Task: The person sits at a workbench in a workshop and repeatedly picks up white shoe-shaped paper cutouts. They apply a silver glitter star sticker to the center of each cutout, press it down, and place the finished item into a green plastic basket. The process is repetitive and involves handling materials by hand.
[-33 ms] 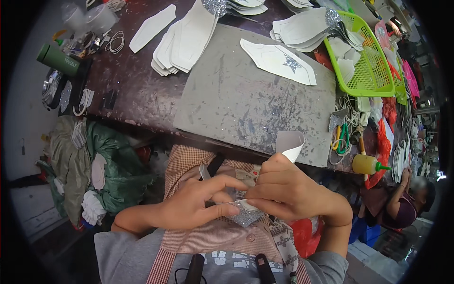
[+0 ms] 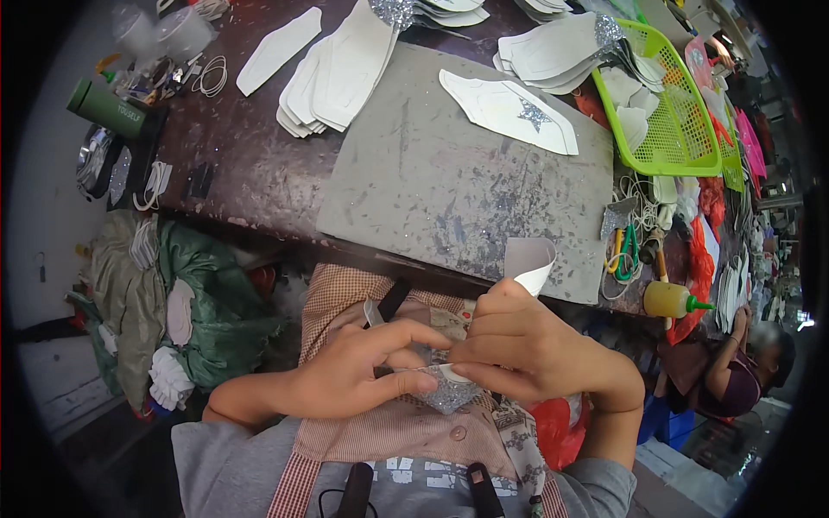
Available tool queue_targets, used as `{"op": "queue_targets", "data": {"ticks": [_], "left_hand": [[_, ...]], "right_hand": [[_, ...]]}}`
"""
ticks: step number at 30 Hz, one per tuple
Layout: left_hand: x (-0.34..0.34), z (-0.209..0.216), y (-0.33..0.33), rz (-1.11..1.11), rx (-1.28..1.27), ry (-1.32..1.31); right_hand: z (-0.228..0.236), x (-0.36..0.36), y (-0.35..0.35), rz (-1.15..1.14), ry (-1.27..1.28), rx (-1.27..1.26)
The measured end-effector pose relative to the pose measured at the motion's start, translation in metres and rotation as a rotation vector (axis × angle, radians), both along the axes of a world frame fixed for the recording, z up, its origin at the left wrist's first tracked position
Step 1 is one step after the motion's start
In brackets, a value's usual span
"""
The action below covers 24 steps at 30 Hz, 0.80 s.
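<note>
In front of my apron I hold a white shoe-upper piece (image 2: pixel 537 278) with a silver glitter end (image 2: pixel 451 395). My right hand (image 2: pixel 531 345) is closed round it, fingers bent and pinching near the glitter part; the white end curls up beyond the knuckles. My left hand (image 2: pixel 358 367) presses its thumb on the left edge of the glitter, with the index finger reaching toward the right fingertips. The middle of the piece is hidden by my fingers. Beyond, on a grey board (image 2: pixel 397 173), lies a flat white piece with a glitter star (image 2: pixel 505 112).
White pieces lie in a stack (image 2: pixel 341 78) at the board's far left. Right of the board are a green basket (image 2: pixel 712 164), green-handled scissors (image 2: pixel 629 255) and a yellow squeeze bottle (image 2: pixel 667 300). A green tumbler (image 2: pixel 108 108) stands far left. Another person (image 2: pixel 734 375) sits at the right.
</note>
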<state>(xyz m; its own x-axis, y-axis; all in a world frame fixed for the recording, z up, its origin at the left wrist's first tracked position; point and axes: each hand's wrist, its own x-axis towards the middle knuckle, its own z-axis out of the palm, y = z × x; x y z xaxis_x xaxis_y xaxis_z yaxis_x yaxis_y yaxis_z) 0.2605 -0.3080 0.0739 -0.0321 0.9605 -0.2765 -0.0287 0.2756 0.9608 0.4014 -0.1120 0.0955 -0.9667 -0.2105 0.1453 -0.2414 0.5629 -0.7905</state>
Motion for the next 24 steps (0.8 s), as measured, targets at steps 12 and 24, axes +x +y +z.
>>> {"op": "queue_targets", "data": {"ticks": [12,24], "left_hand": [[0.001,-0.001,-0.002,-0.047,0.055,0.069],[0.005,0.003,0.002,0.086,0.112,0.054]], "right_hand": [[0.005,-0.005,0.002,0.070,0.000,0.032],[0.012,-0.007,0.003,0.034,0.048,0.101]]}}
